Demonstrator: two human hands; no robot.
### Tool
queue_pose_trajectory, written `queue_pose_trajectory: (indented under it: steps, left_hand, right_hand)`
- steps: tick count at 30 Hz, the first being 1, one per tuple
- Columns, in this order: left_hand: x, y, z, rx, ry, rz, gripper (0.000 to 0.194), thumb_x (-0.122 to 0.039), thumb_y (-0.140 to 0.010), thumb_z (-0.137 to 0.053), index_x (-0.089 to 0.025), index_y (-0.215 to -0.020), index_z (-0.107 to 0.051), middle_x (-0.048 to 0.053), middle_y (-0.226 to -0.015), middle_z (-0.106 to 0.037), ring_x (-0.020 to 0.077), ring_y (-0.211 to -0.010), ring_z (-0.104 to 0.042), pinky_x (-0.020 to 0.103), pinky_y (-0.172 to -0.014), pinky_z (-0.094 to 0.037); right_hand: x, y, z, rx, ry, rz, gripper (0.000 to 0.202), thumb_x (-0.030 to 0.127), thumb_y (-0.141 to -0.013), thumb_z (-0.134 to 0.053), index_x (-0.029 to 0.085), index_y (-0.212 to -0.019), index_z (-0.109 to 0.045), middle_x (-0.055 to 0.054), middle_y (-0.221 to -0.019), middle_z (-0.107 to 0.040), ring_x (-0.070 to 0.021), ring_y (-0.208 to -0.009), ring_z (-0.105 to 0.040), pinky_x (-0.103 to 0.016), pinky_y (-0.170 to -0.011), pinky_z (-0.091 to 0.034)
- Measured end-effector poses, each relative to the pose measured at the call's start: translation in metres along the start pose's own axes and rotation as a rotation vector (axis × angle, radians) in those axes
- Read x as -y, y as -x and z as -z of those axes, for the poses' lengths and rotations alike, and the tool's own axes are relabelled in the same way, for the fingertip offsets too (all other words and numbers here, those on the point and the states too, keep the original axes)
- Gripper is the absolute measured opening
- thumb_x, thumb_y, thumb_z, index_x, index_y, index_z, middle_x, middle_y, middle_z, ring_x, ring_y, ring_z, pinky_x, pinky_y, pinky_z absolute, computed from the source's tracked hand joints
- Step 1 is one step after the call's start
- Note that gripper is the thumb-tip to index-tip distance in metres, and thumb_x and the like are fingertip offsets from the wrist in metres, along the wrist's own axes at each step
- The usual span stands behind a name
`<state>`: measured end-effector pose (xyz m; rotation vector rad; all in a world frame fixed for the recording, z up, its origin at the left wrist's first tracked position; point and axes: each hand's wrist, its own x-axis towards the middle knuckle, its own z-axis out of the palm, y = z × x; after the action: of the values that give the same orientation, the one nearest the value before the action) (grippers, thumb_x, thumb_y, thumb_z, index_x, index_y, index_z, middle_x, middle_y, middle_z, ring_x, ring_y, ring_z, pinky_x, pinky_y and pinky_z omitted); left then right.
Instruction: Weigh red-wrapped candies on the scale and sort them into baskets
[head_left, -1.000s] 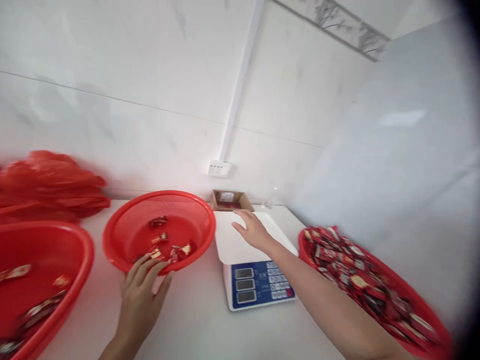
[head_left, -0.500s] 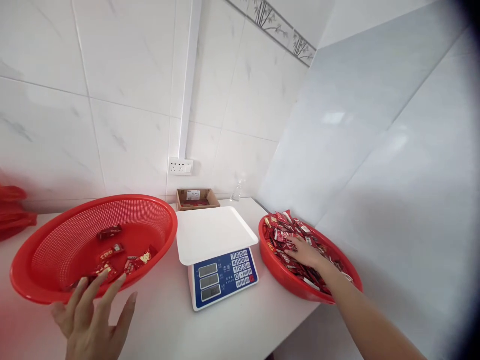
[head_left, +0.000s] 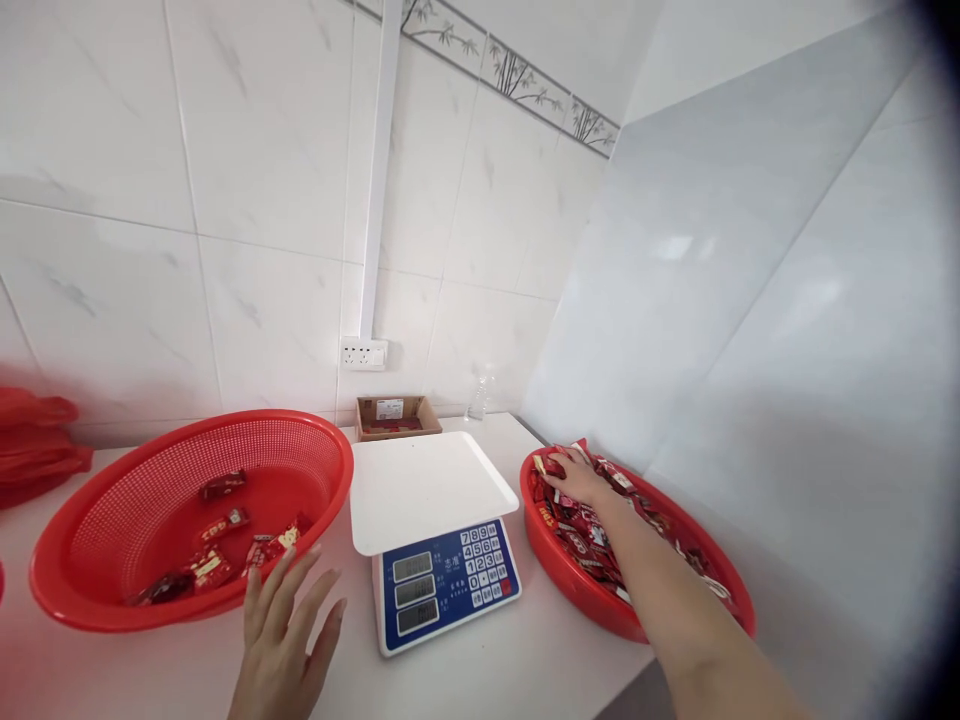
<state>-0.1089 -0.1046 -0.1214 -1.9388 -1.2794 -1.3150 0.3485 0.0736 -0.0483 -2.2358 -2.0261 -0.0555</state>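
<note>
My left hand (head_left: 285,625) hovers over the table by the front rim of the red perforated basket (head_left: 56,580). Its fingers are spread and nothing is in them. Several small wrapped snacks (head_left: 210,568), red and dark red, lie in that basket. On the right, my right hand (head_left: 576,478) reaches into a red basin (head_left: 559,570) heaped with similar wrapped snacks (head_left: 589,545). Its thumb and fingers close round a red wrapped snack (head_left: 553,465) near the basin's left rim; the fingertips are partly hidden. Between the two containers stands a white and blue digital scale (head_left: 450,590) with a bare white pan (head_left: 427,490).
Behind the scale is a small open cardboard box (head_left: 397,420) with red items inside. A clear plastic object (head_left: 480,395) stands beside it. Red plastic bags (head_left: 37,445) lie at the far left. Tiled walls meet behind the table (head_left: 480,670), below a wall socket (head_left: 364,353).
My left hand has moved right, from before the basket toward the scale. My right hand has shifted to the basin's left part and closed round a snack. The view has tilted up slightly.
</note>
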Motion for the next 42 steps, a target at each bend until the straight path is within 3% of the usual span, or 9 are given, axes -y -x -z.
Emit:
queue_pose_trajectory:
  steps: [5,10,15,19,25,32,36,39,42]
  left_hand:
    - [0.009,0.007,0.005,-0.006,0.033,0.01,0.024,-0.017,-0.08,-0.057,-0.02,-0.104,-0.058,0.011,-0.111,-0.06,0.0254,-0.12,-0.047,0.046,-0.108,-0.029]
    - [0.004,0.003,0.008,-0.027,0.098,-0.003,0.024,-0.014,-0.079,-0.057,-0.02,-0.103,-0.059,0.009,-0.104,-0.061,0.0233,-0.113,-0.051,0.045,-0.107,-0.031]
    - [0.002,0.003,0.009,-0.024,0.112,-0.009,0.023,-0.011,-0.079,-0.058,-0.018,-0.101,-0.059,0.01,-0.104,-0.061,0.0241,-0.114,-0.05,0.045,-0.107,-0.031]
    - [0.004,0.005,0.01,-0.022,0.108,-0.003,0.023,-0.011,-0.079,-0.058,-0.018,-0.1,-0.059,0.01,-0.104,-0.061,0.0247,-0.116,-0.049,0.045,-0.107,-0.032]
    - [0.001,0.003,0.01,-0.022,0.107,-0.008,0.022,-0.01,-0.079,-0.057,-0.019,-0.099,-0.06,0.009,-0.103,-0.062,0.0242,-0.117,-0.049,0.046,-0.107,-0.031]
    - [0.002,0.003,0.013,-0.018,0.118,0.021,0.022,-0.011,-0.079,-0.056,-0.022,-0.098,-0.06,0.007,-0.102,-0.063,0.0241,-0.114,-0.052,0.045,-0.104,-0.036]
    - [0.002,0.004,0.012,-0.021,0.124,0.032,0.023,-0.009,-0.078,-0.057,-0.022,-0.097,-0.06,0.007,-0.102,-0.063,0.0239,-0.112,-0.053,0.045,-0.103,-0.037]
    - [-0.001,0.006,0.013,-0.001,0.134,0.046,0.025,-0.008,-0.078,-0.056,-0.022,-0.098,-0.06,0.007,-0.103,-0.063,0.0235,-0.113,-0.052,0.045,-0.102,-0.038]
    - [-0.002,0.007,0.013,0.035,0.143,0.062,0.025,-0.007,-0.08,-0.054,-0.022,-0.099,-0.059,0.007,-0.105,-0.063,0.0222,-0.111,-0.053,0.042,-0.099,-0.041]
  right_hand:
    - [-0.009,0.031,-0.002,0.004,-0.075,0.123,0.03,0.034,-0.079,-0.052,0.023,-0.106,-0.06,-0.009,-0.125,-0.05,-0.0222,-0.104,-0.056,-0.034,-0.087,-0.043]
    - [-0.009,0.062,0.025,0.034,-0.202,0.238,0.019,0.027,-0.075,-0.051,0.022,-0.088,-0.064,-0.007,-0.11,-0.059,-0.0211,-0.095,-0.058,-0.033,-0.086,-0.044]
    - [-0.021,0.071,0.044,0.049,-0.272,0.153,0.04,0.041,-0.076,-0.053,0.023,-0.11,-0.062,-0.008,-0.116,-0.061,-0.0258,-0.109,-0.055,-0.038,-0.095,-0.041]
    - [-0.028,0.078,0.021,0.162,-0.158,0.134,0.068,0.057,-0.063,-0.065,0.024,-0.122,-0.057,-0.011,-0.142,-0.039,-0.0321,-0.131,-0.035,-0.041,-0.104,-0.032]
    - [-0.027,0.081,0.001,-0.041,-0.122,0.097,0.042,0.053,-0.076,-0.051,0.023,-0.101,-0.066,-0.01,-0.129,-0.052,-0.0267,-0.119,-0.049,-0.036,-0.099,-0.038]
    - [-0.022,0.073,0.044,-0.328,-0.106,-0.214,0.039,0.05,-0.081,-0.042,0.02,-0.092,-0.065,-0.013,-0.095,-0.069,-0.0274,-0.09,-0.063,-0.034,-0.076,-0.046]
    - [0.003,0.067,0.066,-0.459,-0.275,-0.329,0.038,0.054,-0.075,-0.048,0.02,-0.069,-0.063,-0.01,-0.07,-0.068,-0.0248,-0.071,-0.063,-0.031,-0.062,-0.045]
    - [0.052,0.064,0.065,-0.379,-0.511,-0.296,0.041,0.058,-0.07,-0.054,0.019,-0.059,-0.06,-0.006,-0.057,-0.064,-0.023,-0.062,-0.061,-0.03,-0.055,-0.044]
    - [0.118,0.066,0.05,-0.22,-0.722,-0.097,0.038,0.055,-0.069,-0.059,0.018,-0.063,-0.062,-0.004,-0.058,-0.064,-0.0193,-0.059,-0.059,-0.028,-0.054,-0.044]
